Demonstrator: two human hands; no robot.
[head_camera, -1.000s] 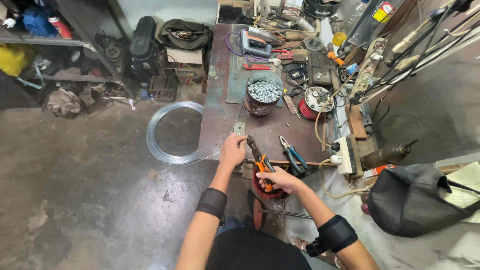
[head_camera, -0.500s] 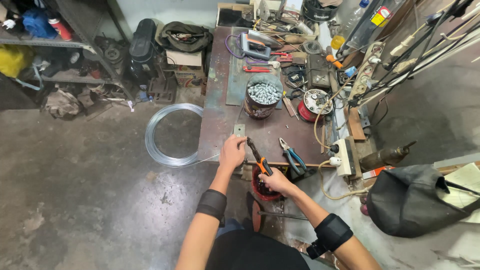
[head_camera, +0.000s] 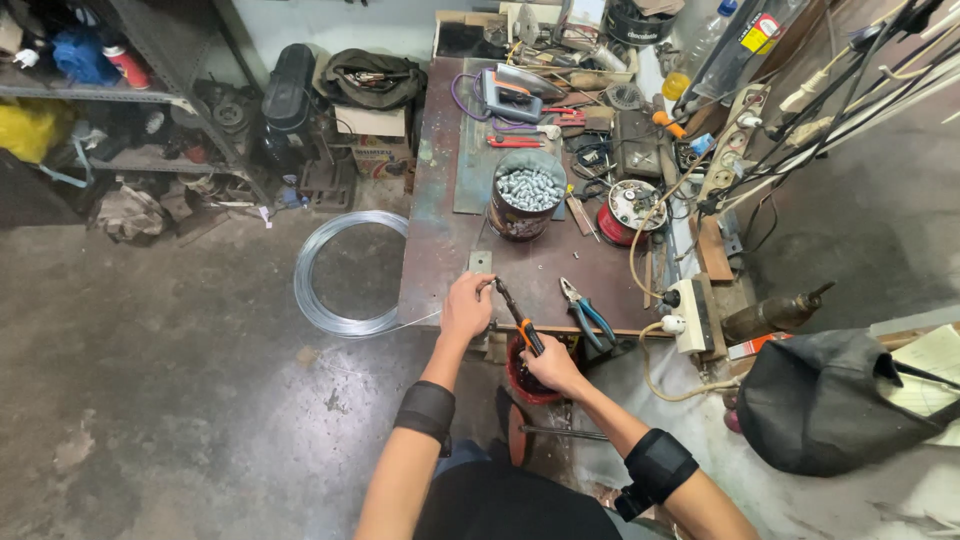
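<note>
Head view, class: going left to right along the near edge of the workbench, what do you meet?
Wire coil → left hand → orange-handled pliers → blue-handled pliers → white power strip.

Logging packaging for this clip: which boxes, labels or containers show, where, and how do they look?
Cardboard box: left of the bench, brown, printed side.
Tin can: bench centre, round, dark printed wrap, full of grey bolts.
Label: top right on a long dark object, yellow and red.
No screens.
</note>
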